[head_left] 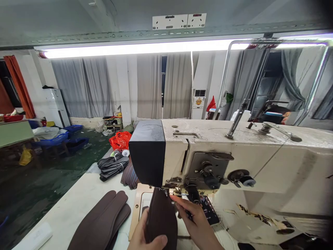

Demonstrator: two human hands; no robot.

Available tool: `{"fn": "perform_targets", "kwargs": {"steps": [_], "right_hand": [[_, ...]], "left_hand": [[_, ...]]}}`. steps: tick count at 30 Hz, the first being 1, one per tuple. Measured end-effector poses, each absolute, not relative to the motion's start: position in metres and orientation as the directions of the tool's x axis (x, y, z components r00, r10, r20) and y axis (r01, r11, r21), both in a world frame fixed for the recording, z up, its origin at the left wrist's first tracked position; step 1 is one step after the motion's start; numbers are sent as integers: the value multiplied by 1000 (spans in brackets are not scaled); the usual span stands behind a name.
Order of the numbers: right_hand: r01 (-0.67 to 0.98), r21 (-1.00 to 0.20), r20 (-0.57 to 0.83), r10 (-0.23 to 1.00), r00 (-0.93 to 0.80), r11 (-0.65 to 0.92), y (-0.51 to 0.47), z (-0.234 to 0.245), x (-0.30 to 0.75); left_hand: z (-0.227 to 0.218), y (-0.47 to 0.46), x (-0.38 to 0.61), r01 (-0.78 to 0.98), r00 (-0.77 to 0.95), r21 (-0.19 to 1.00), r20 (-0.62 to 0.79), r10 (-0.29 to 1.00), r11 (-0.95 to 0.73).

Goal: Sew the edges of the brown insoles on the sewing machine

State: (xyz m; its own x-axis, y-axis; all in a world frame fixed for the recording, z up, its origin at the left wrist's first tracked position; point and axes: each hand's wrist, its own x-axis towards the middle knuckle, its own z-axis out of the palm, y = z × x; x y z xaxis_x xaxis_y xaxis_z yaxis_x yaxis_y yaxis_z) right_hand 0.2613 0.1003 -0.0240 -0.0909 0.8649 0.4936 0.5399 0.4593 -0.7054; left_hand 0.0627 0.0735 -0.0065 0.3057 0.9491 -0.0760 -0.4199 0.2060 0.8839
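A dark brown insole-shaped piece point(161, 217) lies lengthwise under the head of the sewing machine point(234, 152), its far end at the needle area. My left hand point(147, 231) grips its near left part, with the thumb on top and the fingers along the left edge. Beside the needle, my right hand point(195, 218) has its fingertips pinched together close to the piece's right edge. A dark object shows partly under its fingers, too hidden to name. Several similar dark brown pieces point(100, 218) lie stacked to the left of my left hand.
On the table point(65, 208) stand bundled dark strips point(113, 165), fanned brown pieces point(130, 175) and a red plastic bag point(120, 140). A white object point(36, 238) lies at the front left. A dark control panel point(209, 210) sits behind my right hand. A lamp tube point(143, 48) runs overhead.
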Motion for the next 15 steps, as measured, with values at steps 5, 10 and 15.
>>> {"fn": "perform_targets", "kwargs": {"steps": [5,10,15], "right_hand": [[532,-710,496,864,-88,462,99,-24,263],[557,-722,444,892,-81,410,98,-23,262],[554,-733,434,899,-64,393,99,-23,258]], "left_hand": [[10,86,53,-400,367,842,-213,906,361],[20,106,46,-363,401,876,-159,902,316],[20,112,55,-388,367,881,-122,922,270]]}}
